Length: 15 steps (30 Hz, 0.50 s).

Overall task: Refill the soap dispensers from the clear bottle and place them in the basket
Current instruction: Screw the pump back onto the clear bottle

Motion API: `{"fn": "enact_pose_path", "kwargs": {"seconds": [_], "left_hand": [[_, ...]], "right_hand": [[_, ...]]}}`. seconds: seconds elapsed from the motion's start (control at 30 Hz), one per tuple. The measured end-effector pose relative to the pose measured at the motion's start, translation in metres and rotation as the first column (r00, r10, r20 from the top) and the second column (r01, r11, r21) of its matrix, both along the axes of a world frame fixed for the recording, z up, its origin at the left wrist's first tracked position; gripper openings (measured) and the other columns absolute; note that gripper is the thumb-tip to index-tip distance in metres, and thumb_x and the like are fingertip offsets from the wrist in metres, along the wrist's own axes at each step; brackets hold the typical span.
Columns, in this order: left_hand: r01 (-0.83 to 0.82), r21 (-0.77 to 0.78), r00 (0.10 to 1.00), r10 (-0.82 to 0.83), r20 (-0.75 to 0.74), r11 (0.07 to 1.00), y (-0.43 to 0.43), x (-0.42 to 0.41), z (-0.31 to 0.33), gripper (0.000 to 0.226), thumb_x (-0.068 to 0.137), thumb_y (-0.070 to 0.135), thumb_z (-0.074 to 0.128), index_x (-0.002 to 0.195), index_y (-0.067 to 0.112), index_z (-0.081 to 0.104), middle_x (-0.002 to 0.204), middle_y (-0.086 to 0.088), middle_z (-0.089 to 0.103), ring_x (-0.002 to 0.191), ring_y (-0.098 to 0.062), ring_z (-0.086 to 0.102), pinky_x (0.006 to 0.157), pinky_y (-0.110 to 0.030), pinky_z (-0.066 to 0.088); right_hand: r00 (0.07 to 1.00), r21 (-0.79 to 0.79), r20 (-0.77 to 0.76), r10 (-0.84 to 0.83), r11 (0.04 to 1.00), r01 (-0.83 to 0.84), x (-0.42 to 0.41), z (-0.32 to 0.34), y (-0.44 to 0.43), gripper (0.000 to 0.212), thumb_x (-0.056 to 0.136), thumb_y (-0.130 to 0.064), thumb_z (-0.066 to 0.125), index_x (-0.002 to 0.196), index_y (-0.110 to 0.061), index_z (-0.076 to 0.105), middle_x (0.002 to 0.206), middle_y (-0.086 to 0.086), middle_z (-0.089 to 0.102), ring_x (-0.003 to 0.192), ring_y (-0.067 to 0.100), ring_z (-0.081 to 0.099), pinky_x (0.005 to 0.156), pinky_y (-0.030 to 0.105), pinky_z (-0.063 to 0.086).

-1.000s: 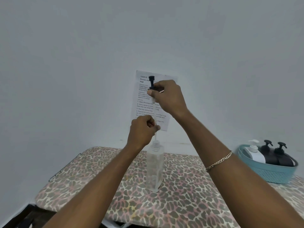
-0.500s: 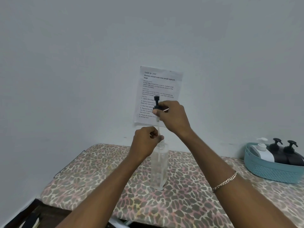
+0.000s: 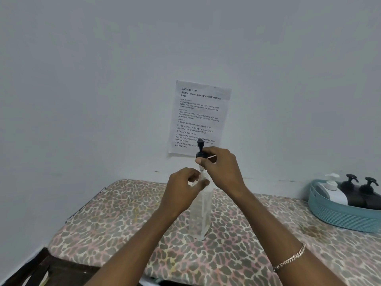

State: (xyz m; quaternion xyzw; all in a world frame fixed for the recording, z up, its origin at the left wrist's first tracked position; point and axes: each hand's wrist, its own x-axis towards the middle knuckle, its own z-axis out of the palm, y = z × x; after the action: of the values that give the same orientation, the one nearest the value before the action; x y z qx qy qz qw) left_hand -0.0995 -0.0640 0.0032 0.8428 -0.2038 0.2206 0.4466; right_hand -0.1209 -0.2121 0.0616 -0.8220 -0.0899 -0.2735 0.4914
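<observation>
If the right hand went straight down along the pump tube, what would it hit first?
Probably the left hand, which pinches the tube at the bottle neck just below; depth unclear.

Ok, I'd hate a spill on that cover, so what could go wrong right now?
The tall clear bottle stands on the patterned cover with neither hand around its body; a sideways pull on the tube could tip it. The right hand holds the black pump above the neck while the left hand pinches the tube, so a slip might drip soap onto the cover.
</observation>
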Motion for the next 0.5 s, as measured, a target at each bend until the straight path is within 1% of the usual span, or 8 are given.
{"fn": "enact_pose_path", "kwargs": {"seconds": [0.13,0.3,0.43,0.5], "left_hand": [[-0.006,-0.031,1.000,0.005,-0.015,1.000,0.004,0.002,-0.004,0.029,0.087,0.043,0.081,0.103,0.019,0.076,0.097,0.014,0.072,0.094,0.001,0.067,0.084,-0.032,0.060],[0.011,-0.046,0.999,-0.012,-0.042,0.999,0.008,0.004,-0.007,0.030,0.088,0.045,0.081,0.104,0.021,0.076,0.098,0.014,0.073,0.092,0.000,0.069,0.081,-0.032,0.061],[0.014,-0.078,0.999,-0.018,-0.043,0.997,0.009,0.003,-0.007,0.026,0.090,0.043,0.079,0.104,0.022,0.077,0.098,0.013,0.073,0.091,-0.001,0.070,0.080,-0.033,0.062],[0.018,-0.107,0.998,-0.023,-0.051,0.994,0.010,0.002,-0.008,0.024,0.091,0.042,0.079,0.103,0.021,0.078,0.099,0.012,0.074,0.091,-0.002,0.070,0.081,-0.035,0.061]], "right_hand": [[1.000,-0.005,-0.004,0.011,1.000,-0.011,0.002,-0.011,0.000,0.016,0.090,-0.020,0.076,0.105,-0.019,0.079,0.096,-0.013,0.077,0.086,-0.005,0.069,0.070,0.001,0.045],[1.000,-0.012,-0.016,0.018,1.000,-0.018,0.003,-0.023,0.002,0.024,0.088,-0.020,0.078,0.113,-0.020,0.078,0.099,-0.012,0.077,0.092,-0.003,0.070,0.074,0.001,0.046],[0.999,-0.002,-0.028,0.034,0.999,-0.034,0.001,-0.031,0.002,0.019,0.088,-0.016,0.077,0.107,-0.018,0.079,0.094,-0.012,0.077,0.087,-0.003,0.070,0.071,0.004,0.048],[0.999,-0.015,-0.028,0.023,1.000,-0.023,0.001,-0.036,0.001,0.019,0.089,-0.019,0.077,0.107,-0.020,0.079,0.094,-0.016,0.076,0.089,-0.006,0.069,0.071,0.004,0.048]]}}
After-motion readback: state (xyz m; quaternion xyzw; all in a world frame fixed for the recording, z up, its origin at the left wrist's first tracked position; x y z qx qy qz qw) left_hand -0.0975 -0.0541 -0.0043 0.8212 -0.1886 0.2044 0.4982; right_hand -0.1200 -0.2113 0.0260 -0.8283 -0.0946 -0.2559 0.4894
